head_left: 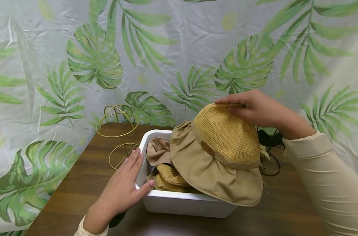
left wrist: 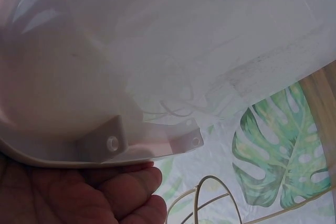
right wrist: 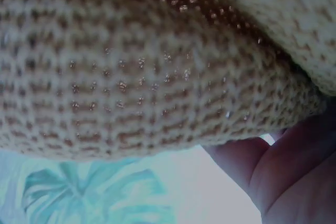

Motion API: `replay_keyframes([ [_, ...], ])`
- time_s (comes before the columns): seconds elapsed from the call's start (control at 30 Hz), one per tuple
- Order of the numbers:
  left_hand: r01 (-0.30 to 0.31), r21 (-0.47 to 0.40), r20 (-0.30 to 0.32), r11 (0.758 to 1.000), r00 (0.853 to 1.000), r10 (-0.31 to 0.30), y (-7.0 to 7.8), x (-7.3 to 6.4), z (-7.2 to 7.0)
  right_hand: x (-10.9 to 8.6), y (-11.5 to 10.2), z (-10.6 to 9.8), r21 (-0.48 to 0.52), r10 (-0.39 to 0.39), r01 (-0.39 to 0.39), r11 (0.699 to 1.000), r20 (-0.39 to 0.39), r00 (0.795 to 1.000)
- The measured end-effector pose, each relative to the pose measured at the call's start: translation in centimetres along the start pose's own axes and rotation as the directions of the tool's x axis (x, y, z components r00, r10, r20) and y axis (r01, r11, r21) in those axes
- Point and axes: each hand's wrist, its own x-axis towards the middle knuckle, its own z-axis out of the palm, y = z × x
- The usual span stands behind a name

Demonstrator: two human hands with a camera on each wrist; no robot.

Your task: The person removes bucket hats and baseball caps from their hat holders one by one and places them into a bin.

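A sun hat with a yellow woven crown and a tan fabric brim leans over the right side of a white bin. My right hand pinches the top of its crown; the right wrist view shows the weave close up beside my fingers. Along the bin's left rim rests my left hand, fingers straight and thumb spread over the front corner. From below, the left wrist view shows the bin's outer wall. Inside lie a tan cloth piece and another yellow woven piece, partly hidden by the hat.
Gold wire stands are on the wooden table, behind and left of the bin. A dark object with a thin black loop sits behind the hat at right. A leaf-patterned sheet hangs at the back.
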Motion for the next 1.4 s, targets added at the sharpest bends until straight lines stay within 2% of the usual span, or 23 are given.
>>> replay_keyframes([
  [0.17,0.004,0.001,0.001,1.0,1.0,-0.004,0.0,0.0,0.1,1.8,-0.9,-0.3,-0.007,-0.001,0.001,1.0,-0.013,1.0],
  [0.33,0.0,0.006,-0.007,1.0,1.0,0.0,0.0,0.0,0.2,3.3,-1.6,-0.3,0.031,0.077,-0.074,0.997,-0.094,0.993],
  [0.4,-0.003,0.007,-0.011,1.0,1.0,0.003,0.0,0.0,0.2,3.9,-1.8,0.1,0.045,0.106,-0.102,0.994,-0.1,0.989],
  [0.53,-0.011,-0.001,-0.02,1.0,1.0,0.011,0.1,0.1,0.3,4.5,-2.2,1.7,0.059,0.13,-0.127,0.99,-0.042,0.991],
  [0.6,-0.017,-0.004,-0.024,1.0,1.0,0.017,0.1,0.2,0.3,4.7,-2.4,2.8,0.079,0.109,-0.109,0.991,0.004,0.994],
  [0.8,-0.018,0.001,-0.029,1.0,0.999,0.018,0.1,0.2,0.2,4.9,-3.7,5.4,0.125,-0.04,0.023,0.992,0.134,0.99],
  [0.97,-0.016,0.005,-0.031,1.0,0.999,0.016,0.1,0.2,0.2,4.2,-3.8,5.9,0.095,-0.119,0.103,0.99,0.177,0.977],
  [1.07,-0.015,0.008,-0.035,1.0,0.999,0.016,0.1,0.1,0.2,3.8,-3.1,5.9,0.061,-0.103,0.093,0.994,0.183,0.978],
  [1.27,-0.015,0.002,-0.043,1.0,0.999,0.015,-0.1,0.0,0.2,3.6,-1.4,5.4,0.071,-0.006,-0.005,0.997,0.159,0.987],
  [1.4,-0.016,-0.002,-0.045,1.0,0.999,0.016,-0.2,-0.1,0.3,4.1,-0.2,5.7,0.108,0.041,-0.066,0.992,0.22,0.975],
])
